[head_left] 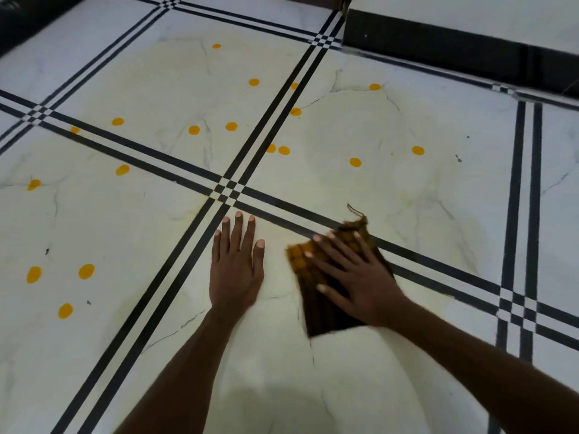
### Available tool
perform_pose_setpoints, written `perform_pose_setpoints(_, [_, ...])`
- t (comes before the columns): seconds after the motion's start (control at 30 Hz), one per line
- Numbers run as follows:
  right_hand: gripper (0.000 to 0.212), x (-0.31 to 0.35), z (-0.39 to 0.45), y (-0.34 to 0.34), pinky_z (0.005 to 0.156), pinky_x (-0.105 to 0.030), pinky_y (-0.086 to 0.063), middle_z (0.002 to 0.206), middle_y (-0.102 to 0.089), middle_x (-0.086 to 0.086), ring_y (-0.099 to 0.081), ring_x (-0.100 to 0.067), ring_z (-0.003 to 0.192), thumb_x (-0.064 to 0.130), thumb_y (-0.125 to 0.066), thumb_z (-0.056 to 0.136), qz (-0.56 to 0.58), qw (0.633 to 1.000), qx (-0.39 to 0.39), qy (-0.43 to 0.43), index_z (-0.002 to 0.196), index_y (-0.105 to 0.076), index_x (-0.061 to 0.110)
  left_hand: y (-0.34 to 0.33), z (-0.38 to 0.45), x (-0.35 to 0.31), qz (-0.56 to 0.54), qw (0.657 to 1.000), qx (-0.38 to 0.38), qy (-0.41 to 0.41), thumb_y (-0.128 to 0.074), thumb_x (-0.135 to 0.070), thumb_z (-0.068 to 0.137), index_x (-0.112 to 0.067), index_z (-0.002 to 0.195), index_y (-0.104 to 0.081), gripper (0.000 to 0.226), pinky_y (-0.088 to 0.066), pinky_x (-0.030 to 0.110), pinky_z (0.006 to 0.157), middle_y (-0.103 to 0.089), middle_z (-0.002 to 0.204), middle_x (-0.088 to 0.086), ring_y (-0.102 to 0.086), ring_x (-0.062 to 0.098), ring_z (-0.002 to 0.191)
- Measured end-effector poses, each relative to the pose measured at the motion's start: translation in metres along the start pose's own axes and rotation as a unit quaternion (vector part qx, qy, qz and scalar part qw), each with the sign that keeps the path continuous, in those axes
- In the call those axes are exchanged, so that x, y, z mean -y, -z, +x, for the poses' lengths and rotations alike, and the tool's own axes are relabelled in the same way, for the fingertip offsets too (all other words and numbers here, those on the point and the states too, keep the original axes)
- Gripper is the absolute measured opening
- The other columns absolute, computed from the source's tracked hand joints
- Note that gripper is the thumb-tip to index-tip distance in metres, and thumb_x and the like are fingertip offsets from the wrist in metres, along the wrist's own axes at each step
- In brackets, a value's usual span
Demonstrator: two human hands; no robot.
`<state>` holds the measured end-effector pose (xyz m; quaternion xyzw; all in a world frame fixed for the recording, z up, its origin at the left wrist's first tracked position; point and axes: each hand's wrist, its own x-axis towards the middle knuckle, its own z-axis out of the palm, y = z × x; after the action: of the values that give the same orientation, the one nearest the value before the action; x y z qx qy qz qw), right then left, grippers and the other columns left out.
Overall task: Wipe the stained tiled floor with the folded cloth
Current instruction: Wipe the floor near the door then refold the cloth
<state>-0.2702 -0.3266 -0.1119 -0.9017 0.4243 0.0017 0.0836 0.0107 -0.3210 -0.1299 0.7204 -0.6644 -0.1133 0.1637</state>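
A white marble-look tiled floor [438, 189] with black double border lines carries several round yellow-orange stains, such as one stain [231, 126] near the middle and another stain [355, 162] to the right. My right hand [354, 270] lies flat, fingers spread, pressing a folded brown and yellow checked cloth [322, 314] onto the floor just below a black line. My left hand [236, 267] rests palm-down on the bare tile beside it, fingers apart, holding nothing. The tile around both hands has a faint yellowish smear.
A black skirting board [438, 48] runs along the wall at the top right. A dark object [28, 23] lies at the top left corner. More yellow spots [86, 271] sit on the tile to the left. Small dark specks [458, 158] dot the right tile.
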Motion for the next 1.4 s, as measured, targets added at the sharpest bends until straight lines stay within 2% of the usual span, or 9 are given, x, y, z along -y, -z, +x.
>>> perform_pose_setpoints(0.23, [0.067, -0.086, 0.091, 0.001, 0.127, -0.063, -0.004, 0.173, -0.02, -0.003, -0.015, -0.03, 0.161, 0.059, -0.02, 0.104, 0.031, 0.958, -0.08, -0.273, 0.164, -0.028, 0.029, -0.006, 0.001, 0.002, 0.012, 1.0, -0.019, 0.007, -0.022, -0.044, 0.109, -0.025, 0.164, -0.02, 0.059, -0.009, 0.043, 0.132, -0.011, 0.174, -0.002, -0.002, 0.018, 0.162])
perform_pose_setpoints(0.33, [0.068, -0.044, 0.123, 0.001, 0.126, -0.064, -0.008, 0.172, -0.024, -0.008, -0.019, -0.034, 0.16, 0.056, -0.02, 0.104, 0.043, 0.971, -0.073, -0.225, 0.162, -0.033, 0.023, 0.0, 0.0, 0.0, 0.023, 1.0, -0.006, 0.0, -0.021, -0.044, 0.108, -0.024, 0.164, -0.019, 0.059, -0.009, 0.044, 0.131, -0.011, 0.174, 0.0, -0.003, 0.021, 0.162])
perform_pose_setpoints(0.5, [0.066, -0.009, 0.031, 0.008, 0.126, -0.066, -0.009, 0.175, -0.011, 0.001, -0.006, -0.026, 0.163, 0.061, -0.013, 0.107, 0.054, 0.995, -0.003, -0.084, 0.165, -0.022, 0.032, 0.048, -0.003, -0.028, -0.008, 0.994, 0.103, 0.032, -0.005, -0.058, 0.099, -0.02, 0.164, -0.019, 0.077, -0.007, 0.044, 0.132, -0.014, 0.173, 0.003, -0.003, 0.023, 0.161])
perform_pose_setpoints(0.67, [0.064, -0.078, -0.015, 0.016, 0.125, -0.064, -0.015, 0.173, -0.021, 0.004, -0.017, -0.023, 0.161, 0.063, -0.025, 0.105, 0.063, 0.967, -0.035, -0.243, 0.16, -0.036, 0.034, 0.056, 0.019, -0.046, -0.008, 0.997, 0.075, 0.015, -0.011, -0.052, 0.101, -0.014, 0.16, -0.032, 0.073, -0.018, 0.048, 0.13, -0.03, 0.168, 0.01, -0.017, 0.029, 0.159])
perform_pose_setpoints(0.87, [0.07, -0.199, 0.104, 0.018, 0.125, -0.069, -0.007, 0.173, -0.023, -0.003, -0.015, -0.03, 0.161, 0.059, -0.015, 0.103, 0.052, 0.924, -0.103, -0.365, 0.163, -0.028, 0.027, -0.004, 0.094, -0.006, 0.004, 1.0, -0.001, -0.003, -0.027, -0.039, 0.105, -0.011, 0.158, -0.036, 0.061, -0.021, 0.051, 0.128, -0.034, 0.166, 0.011, -0.022, 0.033, 0.157])
perform_pose_setpoints(1.03, [0.066, -0.18, 0.205, 0.017, 0.127, -0.063, -0.001, 0.174, -0.018, -0.005, -0.012, -0.031, 0.161, 0.057, -0.02, 0.106, 0.045, 0.945, -0.108, -0.304, 0.163, -0.03, 0.025, -0.016, 0.102, 0.0, 0.021, 0.998, -0.056, -0.011, -0.032, -0.037, 0.106, -0.015, 0.157, -0.039, 0.056, -0.021, 0.049, 0.129, -0.038, 0.164, 0.008, -0.024, 0.029, 0.157])
perform_pose_setpoints(1.13, [0.062, -0.109, 0.235, 0.014, 0.127, -0.064, -0.009, 0.17, -0.031, -0.005, -0.024, -0.032, 0.158, 0.056, -0.027, 0.105, 0.022, 0.981, -0.1, -0.165, 0.159, -0.04, 0.026, -0.016, 0.101, 0.002, 0.03, 0.997, -0.064, -0.005, -0.035, -0.037, 0.106, -0.017, 0.157, -0.039, 0.055, -0.019, 0.046, 0.129, -0.037, 0.165, 0.006, -0.022, 0.026, 0.158])
perform_pose_setpoints(1.23, [0.06, -0.062, 0.205, 0.001, 0.127, -0.064, -0.01, 0.173, -0.023, -0.001, -0.017, -0.026, 0.161, 0.055, -0.025, 0.108, 0.013, 0.995, -0.08, -0.056, 0.162, -0.034, 0.029, -0.014, 0.102, 0.0, 0.039, 0.998, -0.055, -0.004, -0.033, -0.034, 0.107, -0.015, 0.158, -0.037, 0.055, -0.021, 0.048, 0.128, -0.034, 0.166, 0.008, -0.021, 0.027, 0.159])
perform_pose_setpoints(1.4, [0.073, -0.083, 0.127, 0.019, 0.12, -0.074, -0.011, 0.175, 0.006, 0.007, 0.009, -0.025, 0.162, 0.071, -0.004, 0.102, 0.02, 0.993, 0.051, -0.1, 0.165, -0.013, 0.037, 0.005, 0.094, -0.011, 0.051, 0.998, 0.031, 0.02, -0.026, -0.037, 0.109, -0.013, 0.162, -0.027, 0.059, -0.023, 0.055, 0.127, -0.02, 0.171, 0.013, -0.015, 0.034, 0.16])
